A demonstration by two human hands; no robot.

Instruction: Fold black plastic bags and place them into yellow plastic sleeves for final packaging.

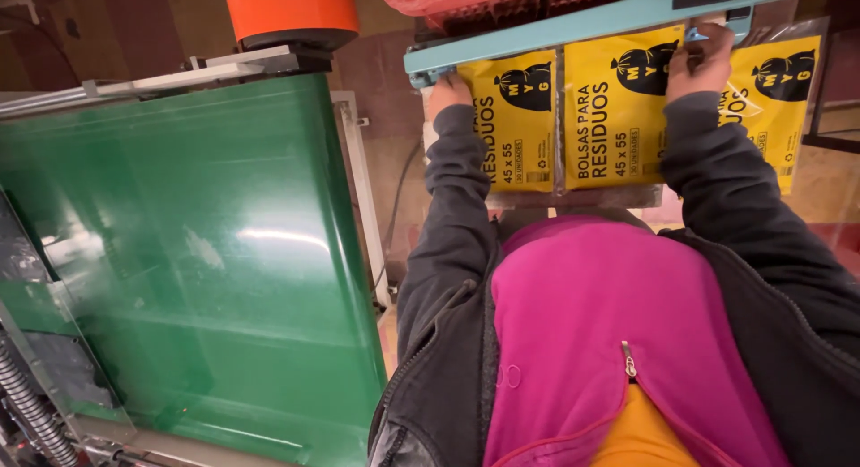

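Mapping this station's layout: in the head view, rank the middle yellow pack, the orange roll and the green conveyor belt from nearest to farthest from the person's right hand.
From the right hand:
1. Middle yellow pack, under that hand.
2. Orange roll, far left, at the top.
3. Green conveyor belt, left and lower; its near edge almost ties with the roll.

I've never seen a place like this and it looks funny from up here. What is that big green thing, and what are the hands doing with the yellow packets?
The picture comes from a camera worn on a person's head, looking down, so you see their pink top and dark sleeves from above. The big green thing is a wide, shiny belt on a machine, with an orange roll at its far end. In front of the person lie three flat yellow packets of bags, side by side in clear wrapping, under a light blue bar. The left hand rests at the left packet's edge. The right hand presses near the tops of the middle and right packets. Whether either hand actually has a grip on a packet is hard to tell.
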